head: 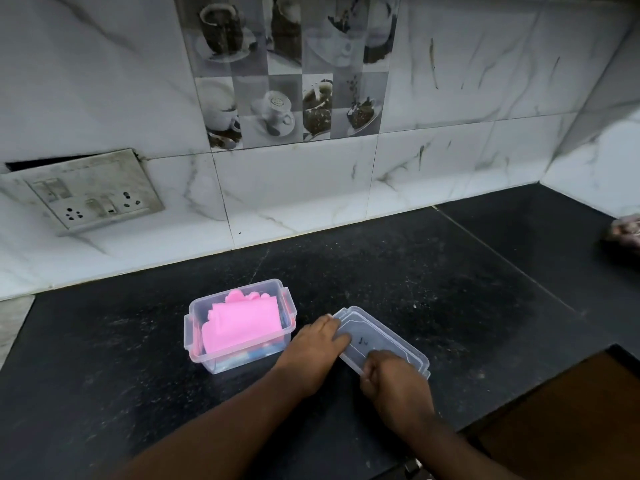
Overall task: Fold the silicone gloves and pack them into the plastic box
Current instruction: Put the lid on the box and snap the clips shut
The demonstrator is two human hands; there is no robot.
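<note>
1. A home kitchen: a black speckled stone countertop (415, 271) meets a white marble-patterned tiled wall (294, 188).
2. Grey decorative tiles picturing coffee cups (291, 71).
3. A grimy wall switch-and-socket plate (93, 195).

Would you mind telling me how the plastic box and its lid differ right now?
The box stands deep and upright, holding folded pink gloves; the lid lies flat and shallow on the counter to the box's right, holding nothing. No hand touches the box, while the left hand and right hand both rest on the lid. Both are clear plastic and rectangular.
</note>
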